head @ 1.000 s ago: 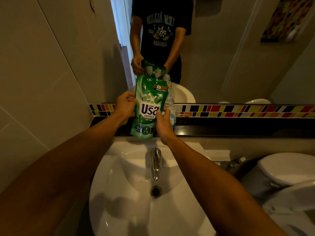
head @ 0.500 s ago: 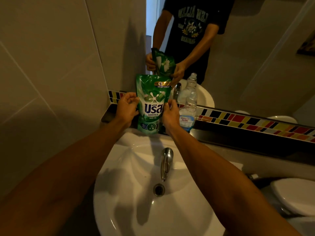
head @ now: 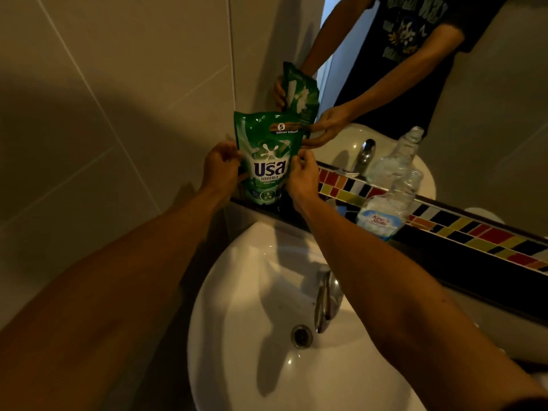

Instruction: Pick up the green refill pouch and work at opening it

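A green refill pouch with white and blue lettering stands upright on the dark ledge behind the white basin, close to the tiled wall corner. My left hand grips its left edge with curled fingers. My right hand pinches its right edge. The pouch's lower right corner is hidden behind my right hand. The mirror above the ledge reflects the pouch and both hands.
A clear plastic water bottle with a blue label stands on the ledge to the right of the pouch. A chrome tap reaches over the basin drain. A band of coloured tiles runs under the mirror.
The view has swung left and tilted, so the pouch now stands by the wall corner, apart from the bottle. Both hands stay on the pouch's sides.
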### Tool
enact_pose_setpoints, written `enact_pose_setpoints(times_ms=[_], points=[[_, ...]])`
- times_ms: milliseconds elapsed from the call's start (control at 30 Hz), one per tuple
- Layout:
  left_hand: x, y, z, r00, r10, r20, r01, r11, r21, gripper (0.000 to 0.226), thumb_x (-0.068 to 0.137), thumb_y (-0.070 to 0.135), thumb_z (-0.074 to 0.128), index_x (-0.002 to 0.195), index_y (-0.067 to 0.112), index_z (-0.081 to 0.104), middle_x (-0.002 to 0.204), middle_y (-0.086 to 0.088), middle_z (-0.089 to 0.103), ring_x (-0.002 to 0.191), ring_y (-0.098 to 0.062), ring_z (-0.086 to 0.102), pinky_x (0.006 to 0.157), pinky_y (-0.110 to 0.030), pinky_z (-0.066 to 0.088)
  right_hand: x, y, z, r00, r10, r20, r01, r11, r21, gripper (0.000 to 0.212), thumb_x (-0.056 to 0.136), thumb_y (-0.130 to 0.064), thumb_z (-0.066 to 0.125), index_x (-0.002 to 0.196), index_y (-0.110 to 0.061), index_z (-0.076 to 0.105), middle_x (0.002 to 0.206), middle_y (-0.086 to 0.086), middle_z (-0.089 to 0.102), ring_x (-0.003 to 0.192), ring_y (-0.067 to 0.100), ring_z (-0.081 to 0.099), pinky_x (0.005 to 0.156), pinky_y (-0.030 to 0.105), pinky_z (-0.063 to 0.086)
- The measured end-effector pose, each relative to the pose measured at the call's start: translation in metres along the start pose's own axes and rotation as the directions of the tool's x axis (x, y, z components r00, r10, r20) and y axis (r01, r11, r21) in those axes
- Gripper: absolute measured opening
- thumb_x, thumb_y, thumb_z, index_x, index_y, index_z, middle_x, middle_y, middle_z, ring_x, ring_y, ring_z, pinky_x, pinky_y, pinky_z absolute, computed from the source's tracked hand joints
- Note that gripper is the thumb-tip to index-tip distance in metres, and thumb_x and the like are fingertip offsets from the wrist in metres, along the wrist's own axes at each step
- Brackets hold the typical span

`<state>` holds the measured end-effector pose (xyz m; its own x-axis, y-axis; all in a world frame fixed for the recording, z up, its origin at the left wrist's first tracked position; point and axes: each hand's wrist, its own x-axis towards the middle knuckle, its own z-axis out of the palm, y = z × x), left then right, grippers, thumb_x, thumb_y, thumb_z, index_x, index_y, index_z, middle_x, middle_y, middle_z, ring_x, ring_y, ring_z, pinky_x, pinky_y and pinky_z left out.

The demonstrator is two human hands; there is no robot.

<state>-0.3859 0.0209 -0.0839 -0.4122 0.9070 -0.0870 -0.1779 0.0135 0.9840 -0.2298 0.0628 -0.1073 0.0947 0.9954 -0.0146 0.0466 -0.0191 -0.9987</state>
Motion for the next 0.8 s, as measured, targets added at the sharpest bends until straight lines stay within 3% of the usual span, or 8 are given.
enact_pose_setpoints(times_ms=[167, 267, 467, 567, 633, 800], points=[[0.025, -0.012, -0.010, 0.999, -0.010, -0.038, 0.009, 1.000, -0.024, 0.018, 0.094, -0.004, 0.052, 0.100, 0.012, 0.059, 0.117, -0.022, 0.065, 0.105, -0.037, 0.068, 0.082, -0.044, 0.061, 0.015, 0.010, 0.021, 0.999, -0.031, 0.022, 0.032, 0.999, -0.027, 0.015, 0.110, -0.011, 0.040, 0.109, -0.013, 0.055, 0.100, 0.001, 0.066, 0.096, 0.017, 0.066, 0.092, 0.043, 0.059], [0.036, -0.017, -0.013, 0.995, -0.021, -0.098, 0.018, 0.999, -0.031, 0.022, 0.093, -0.005, 0.054, 0.096, 0.017, 0.059, 0.117, -0.021, 0.064, 0.105, -0.036, 0.068, 0.078, -0.042, 0.062, 0.021, 0.015, 0.028, 0.999, -0.049, 0.021, 0.050, 0.998, -0.038, 0.014, 0.110, -0.011, 0.041, 0.108, -0.012, 0.055, 0.100, 0.004, 0.066, 0.091, 0.014, 0.065, 0.082, 0.030, 0.057], [0.044, -0.022, -0.012, 0.991, -0.010, -0.132, 0.006, 1.000, -0.029, 0.027, 0.088, -0.007, 0.053, 0.100, 0.017, 0.059, 0.112, -0.015, 0.065, 0.104, -0.033, 0.068, 0.078, -0.045, 0.062, 0.024, 0.018, 0.033, 0.999, -0.034, -0.004, 0.033, 0.998, -0.062, 0.010, 0.110, -0.016, 0.044, 0.113, -0.013, 0.053, 0.101, 0.002, 0.063, 0.087, 0.009, 0.061, 0.072, 0.024, 0.049], [0.040, -0.019, -0.008, 0.973, 0.076, -0.219, -0.056, 0.994, 0.096, 0.032, 0.083, -0.005, 0.057, 0.108, 0.013, 0.052, 0.105, -0.012, 0.062, 0.097, -0.026, 0.065, 0.082, -0.041, 0.059, 0.018, 0.017, 0.027, 0.999, 0.014, 0.038, -0.013, 0.999, -0.041, 0.022, 0.108, -0.015, 0.045, 0.129, -0.011, 0.049, 0.115, 0.005, 0.062, 0.102, 0.018, 0.063, 0.084, 0.032, 0.053], [0.031, -0.018, -0.004, 0.951, 0.138, -0.277, -0.077, 0.972, 0.221, 0.034, 0.080, 0.002, 0.063, 0.106, 0.017, 0.047, 0.095, -0.002, 0.057, 0.082, -0.015, 0.060, 0.070, -0.032, 0.053, 0.011, 0.018, 0.018, 0.997, 0.029, 0.071, -0.025, 0.998, -0.057, 0.029, 0.108, -0.015, 0.046, 0.136, -0.012, 0.047, 0.120, 0.003, 0.060, 0.109, 0.019, 0.061, 0.092, 0.035, 0.053], [-0.002, -0.027, 0.005, 0.967, 0.046, -0.249, 0.040, 0.944, 0.328, 0.032, 0.085, 0.022, 0.070, 0.108, 0.022, 0.048, 0.088, 0.011, 0.056, 0.078, -0.006, 0.059, 0.056, -0.020, 0.045, -0.018, 0.025, -0.012, 0.998, 0.028, 0.050, -0.023, 0.996, -0.092, 0.036, 0.107, -0.016, 0.052, 0.143, -0.012, 0.048, 0.128, 0.006, 0.062, 0.119, 0.020, 0.059, 0.098, 0.036, 0.050]])
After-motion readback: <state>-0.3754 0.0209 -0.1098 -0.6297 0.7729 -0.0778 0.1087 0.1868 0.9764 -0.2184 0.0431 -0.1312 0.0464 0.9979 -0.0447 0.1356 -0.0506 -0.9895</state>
